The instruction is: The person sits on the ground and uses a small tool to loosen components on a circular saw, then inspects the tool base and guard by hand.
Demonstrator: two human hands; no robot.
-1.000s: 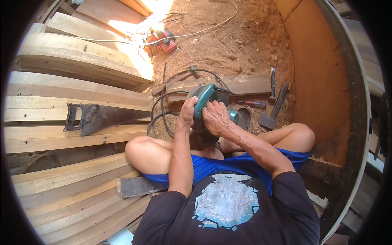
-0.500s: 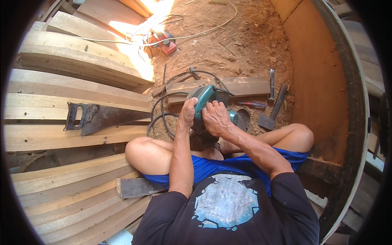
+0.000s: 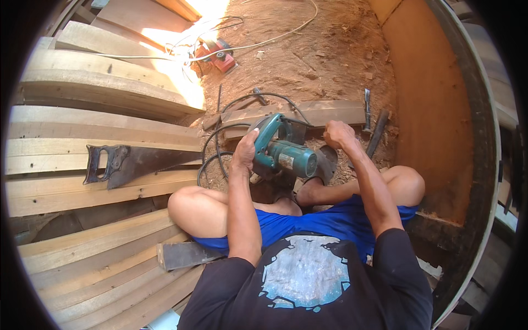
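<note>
A green circular saw point(image 3: 294, 159) rests between my crossed legs, its motor end turned to the right. My left hand point(image 3: 245, 149) is closed on the left side of its handle. My right hand point(image 3: 339, 135) is off the saw, low over the spot where a screwdriver lay, with its fingers curled. Whatever those fingers hold is hidden, and no screwdriver shows. Just right of this hand are a chisel point(image 3: 367, 110) and a hammer point(image 3: 378, 132), whose head is mostly behind my forearm. A wooden beam point(image 3: 324, 113) lies beyond the saw.
Stacked planks point(image 3: 82, 195) fill the left side, with a handsaw point(image 3: 143, 161) on top. A red power planer point(image 3: 221, 58) sits farther off beside a pale cord point(image 3: 269, 41). A brown panel point(image 3: 429, 110) curves along the right. Wood shavings cover the floor.
My right hand has let go of the circular saw and moved right to the screwdriver's place. The saw's motor is now uncovered. My left hand stays on the saw.
</note>
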